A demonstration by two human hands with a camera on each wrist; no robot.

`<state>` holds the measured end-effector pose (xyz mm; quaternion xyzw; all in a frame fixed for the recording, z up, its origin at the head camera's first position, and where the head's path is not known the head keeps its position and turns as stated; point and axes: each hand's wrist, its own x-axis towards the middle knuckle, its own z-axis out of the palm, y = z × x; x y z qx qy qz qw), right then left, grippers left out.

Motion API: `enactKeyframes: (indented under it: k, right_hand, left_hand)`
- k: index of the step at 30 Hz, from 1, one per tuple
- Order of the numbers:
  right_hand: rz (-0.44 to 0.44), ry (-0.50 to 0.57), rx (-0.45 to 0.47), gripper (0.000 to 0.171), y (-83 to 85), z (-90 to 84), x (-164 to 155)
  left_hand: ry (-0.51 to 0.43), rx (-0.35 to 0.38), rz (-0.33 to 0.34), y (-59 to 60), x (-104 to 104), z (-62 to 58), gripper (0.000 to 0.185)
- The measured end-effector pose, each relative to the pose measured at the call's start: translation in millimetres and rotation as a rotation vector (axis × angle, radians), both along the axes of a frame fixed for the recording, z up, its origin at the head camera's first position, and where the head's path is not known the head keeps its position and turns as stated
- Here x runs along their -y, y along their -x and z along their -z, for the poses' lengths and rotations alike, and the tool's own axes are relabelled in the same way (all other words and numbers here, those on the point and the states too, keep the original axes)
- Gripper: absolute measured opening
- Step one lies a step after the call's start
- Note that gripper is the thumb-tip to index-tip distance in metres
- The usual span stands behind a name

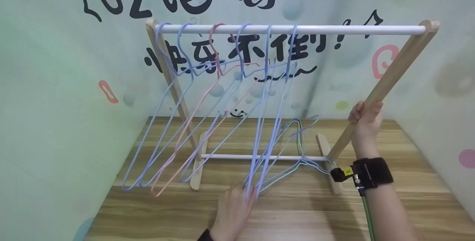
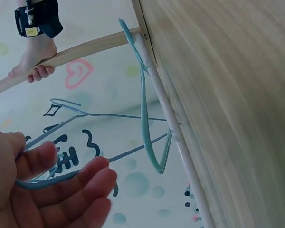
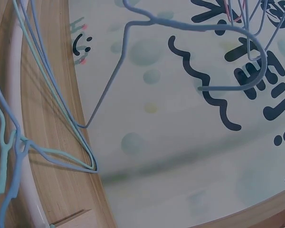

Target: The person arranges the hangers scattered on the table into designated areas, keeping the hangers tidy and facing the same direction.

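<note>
At 6 o'clock the left hand (image 1: 233, 204) has its grip loosely curled around a blue hanger's (image 2: 45, 183) lower corner (the hanger hangs from the white top bar (image 1: 349, 30)). At 3 o'clock the right hand (image 1: 365, 123) grips the wooden post (image 1: 400, 65).

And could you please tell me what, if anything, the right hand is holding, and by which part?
The right hand grips the right wooden post, below its middle.
</note>
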<state>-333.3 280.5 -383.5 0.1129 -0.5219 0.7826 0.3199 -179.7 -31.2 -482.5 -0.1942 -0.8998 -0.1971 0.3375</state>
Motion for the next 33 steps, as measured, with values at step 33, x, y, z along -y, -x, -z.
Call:
enactKeyframes:
  k: [33]
  right_hand:
    - [0.018, 0.02, 0.05, 0.061, -2.5, -1.0, 1]
  left_hand:
    - [-0.138, -0.643, 0.19, -64.9, -31, -86.8, 0.044]
